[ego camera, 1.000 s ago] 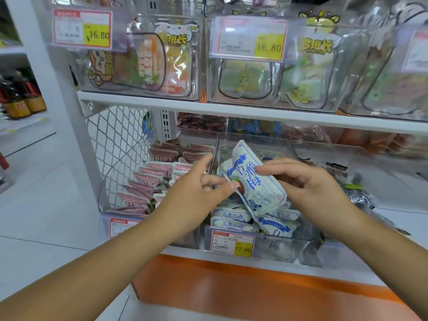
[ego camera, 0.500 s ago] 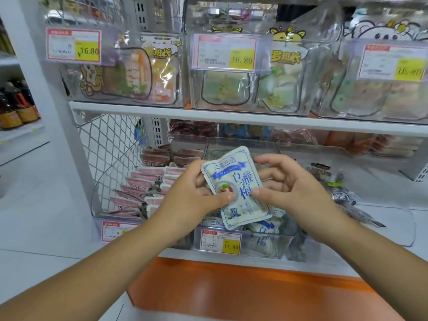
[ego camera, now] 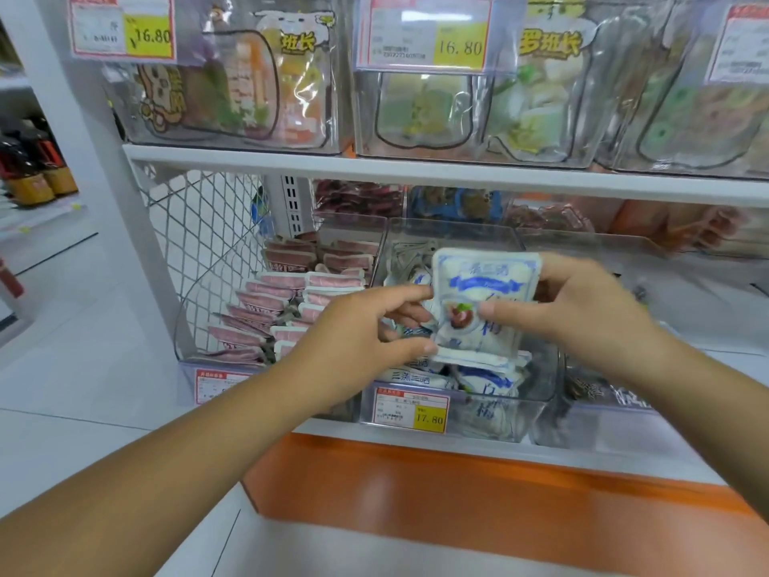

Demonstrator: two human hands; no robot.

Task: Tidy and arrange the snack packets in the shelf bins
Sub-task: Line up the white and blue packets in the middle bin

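hands: left hand (ego camera: 353,326) and right hand (ego camera: 582,314) each pinch one packet (ego camera: 484,301) by a side edge, thumbs in front.
packet: blue-white, upright, held over the middle bin (ego camera: 541,403), not yet in.
middle bin: uneven heap (ego camera: 487,381) of matching packets.
left bin (ego camera: 187,368): pink packets (ego camera: 283,301) in rows.
risk: set on the uneven heap, the packet may flop flat or slide over the front wall.

i record bright, even store light, glare on the upper bins (ego camera: 478,114), motion blur over left hand (ego camera: 353,339), right hand (ego camera: 582,310) and packet (ego camera: 484,293), edges bowed.
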